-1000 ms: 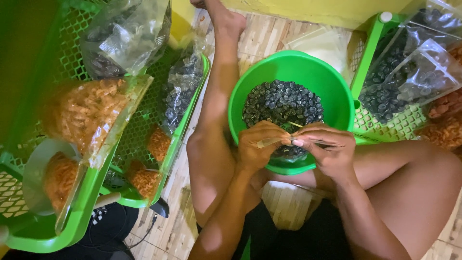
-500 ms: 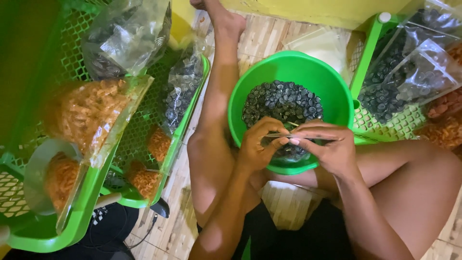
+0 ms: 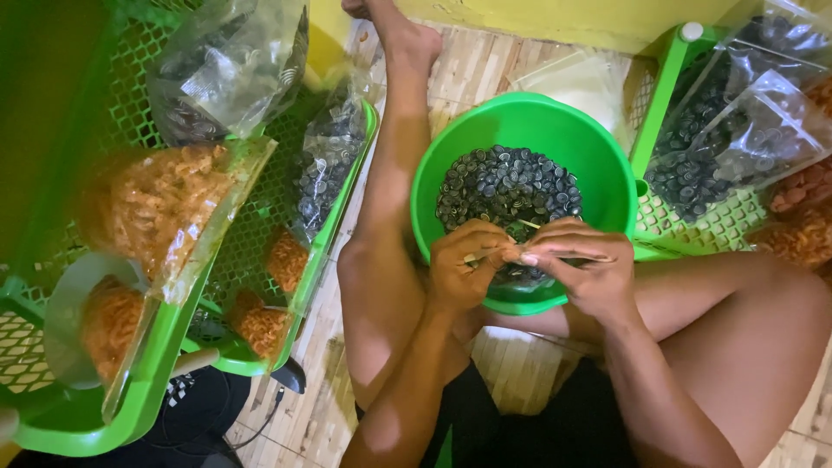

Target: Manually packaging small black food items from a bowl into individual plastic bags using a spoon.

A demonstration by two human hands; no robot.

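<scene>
A green plastic bowl [image 3: 598,156] sits between my legs, filled with several small dark round snail-like shells [image 3: 507,186]. Over its near rim, my left hand [image 3: 465,264] pinches one small shell between thumb and fingers. My right hand [image 3: 581,264] meets it fingertip to fingertip and holds a thin pale stick [image 3: 530,224] against the shell. Both hands hide the bowl's near part.
Green mesh racks [image 3: 260,234] on the left hold clear bags of orange snacks [image 3: 147,208] and dark shells [image 3: 325,165]. Another green rack [image 3: 659,113] on the right carries more bags of dark shells [image 3: 737,130]. My left leg [image 3: 390,156] stretches over a slatted floor.
Both hands have stayed together over the bowl's near rim, the fingers shifting slightly around the small shell. Nothing else moved.
</scene>
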